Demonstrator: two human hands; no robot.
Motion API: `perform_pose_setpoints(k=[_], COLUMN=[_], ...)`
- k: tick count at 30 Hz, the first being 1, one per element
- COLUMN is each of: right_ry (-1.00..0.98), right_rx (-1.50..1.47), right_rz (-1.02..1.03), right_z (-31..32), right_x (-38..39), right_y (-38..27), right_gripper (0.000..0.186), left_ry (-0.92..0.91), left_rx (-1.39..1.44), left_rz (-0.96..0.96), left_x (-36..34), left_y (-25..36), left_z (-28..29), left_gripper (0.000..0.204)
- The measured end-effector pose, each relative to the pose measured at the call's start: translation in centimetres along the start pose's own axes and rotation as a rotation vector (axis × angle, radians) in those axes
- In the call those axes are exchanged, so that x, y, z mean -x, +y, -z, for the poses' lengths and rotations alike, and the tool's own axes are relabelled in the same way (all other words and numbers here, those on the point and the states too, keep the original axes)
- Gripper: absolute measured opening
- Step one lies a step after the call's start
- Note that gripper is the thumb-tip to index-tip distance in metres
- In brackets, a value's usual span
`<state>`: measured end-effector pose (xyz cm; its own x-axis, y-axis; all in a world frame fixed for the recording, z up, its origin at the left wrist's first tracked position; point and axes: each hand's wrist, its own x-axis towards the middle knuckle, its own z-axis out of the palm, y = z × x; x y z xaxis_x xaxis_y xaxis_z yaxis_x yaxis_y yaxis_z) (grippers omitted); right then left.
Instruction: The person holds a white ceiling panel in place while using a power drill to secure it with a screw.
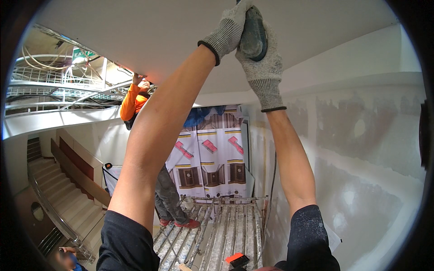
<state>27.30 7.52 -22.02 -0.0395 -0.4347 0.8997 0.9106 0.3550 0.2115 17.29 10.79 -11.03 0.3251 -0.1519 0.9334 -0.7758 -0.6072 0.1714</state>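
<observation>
Overhead, against the pale ceiling board, both my hands are on a dark teal power tool covered in whitish dust. My left hand, in a grey knit glove with a dark cuff, grips its upper end at the top edge of the view. My right hand, gloved the same way, holds the tool's body from the right and below, with some fingers hidden behind it. Both bare forearms reach up from the lower edge.
A co-worker in orange stands on the scaffold deck beside an open ceiling with wires. An orange-and-black object lies on the deck. Stairs and another person are lower left; a patched wall is right.
</observation>
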Motion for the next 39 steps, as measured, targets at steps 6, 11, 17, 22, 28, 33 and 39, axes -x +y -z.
perform_pose_setpoints(k=[6, 11, 17, 22, 28, 33, 39], right_ry=[0.003, 0.001, -0.002, -0.011, -0.015, 0.019, 0.003], right_rx=[0.034, 0.046, 0.039, 0.003, 0.092, 0.075, 0.120], right_rz=[0.032, 0.016, 0.032, 0.015, 0.027, 0.063, 0.091], right_z=[0.2, 0.1, 0.1, -0.3, 0.0, 0.0, 0.3], right_x=[-0.2, -0.2, -0.3, -0.6, -0.8, -1.2, -1.5], right_y=[0.2, 0.1, 0.3, -0.1, 0.3, 0.5, 1.1], right_gripper=[0.089, 0.092, 0.093, 0.089, 0.092, 0.087, 0.087], left_ry=[0.014, -0.012, -0.004, 0.020, 0.011, -0.010, -0.026], left_rx=[-0.044, 0.087, 0.006, 0.002, 0.018, 0.090, 0.185], left_rz=[-0.047, 0.031, 0.011, 0.015, 0.035, -0.007, 0.046], left_x=[-0.3, -0.5, -0.2, -0.8, -1.0, -1.6, -2.0], left_y=[-0.4, -0.1, 0.3, 0.2, 0.2, -0.4, -0.3], left_z=[0.1, 0.0, -0.2, 0.6, 0.2, 0.4, 0.2], left_gripper=[0.043, 0.043, 0.043, 0.043, 0.042, 0.041, 0.039])
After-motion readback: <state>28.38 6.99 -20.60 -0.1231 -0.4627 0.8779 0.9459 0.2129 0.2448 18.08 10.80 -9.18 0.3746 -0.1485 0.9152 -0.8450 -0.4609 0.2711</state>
